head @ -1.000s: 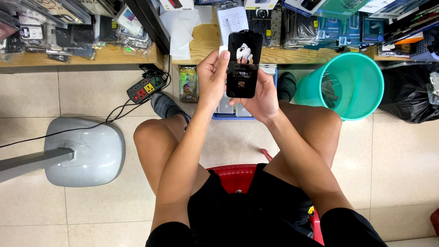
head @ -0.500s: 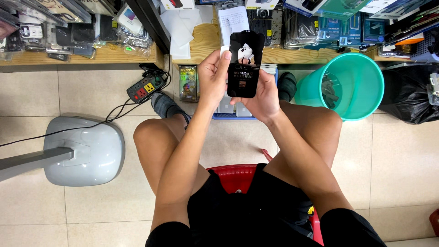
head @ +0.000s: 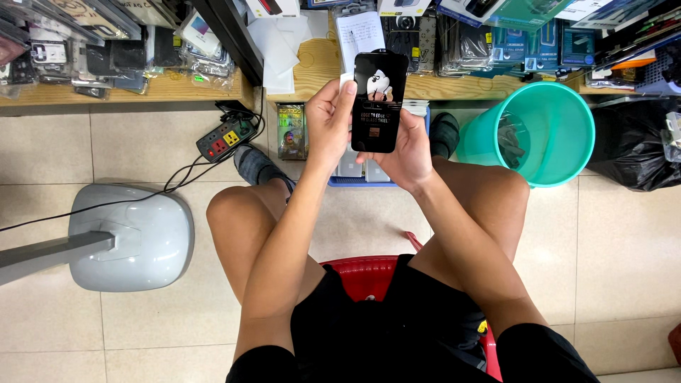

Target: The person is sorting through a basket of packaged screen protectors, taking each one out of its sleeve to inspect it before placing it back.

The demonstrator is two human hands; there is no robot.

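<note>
Seated on red stool point(head: 365, 273); flat black packet point(head: 379, 101) held upright above knees, left hand point(head: 330, 124) fingers closed along its left edge, right hand point(head: 404, 152) cupping bottom from behind, fingers curled; teal bucket point(head: 550, 131) just right, power strip point(head: 227, 140) left on floor.

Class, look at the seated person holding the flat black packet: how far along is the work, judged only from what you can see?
Done: the black packet is picked up and raised in front of the person. In hand: the left hand grips its left edge, and the right hand supports it from below. Left: the packet looks unopened. The teal bucket stands beside the right knee.
</note>
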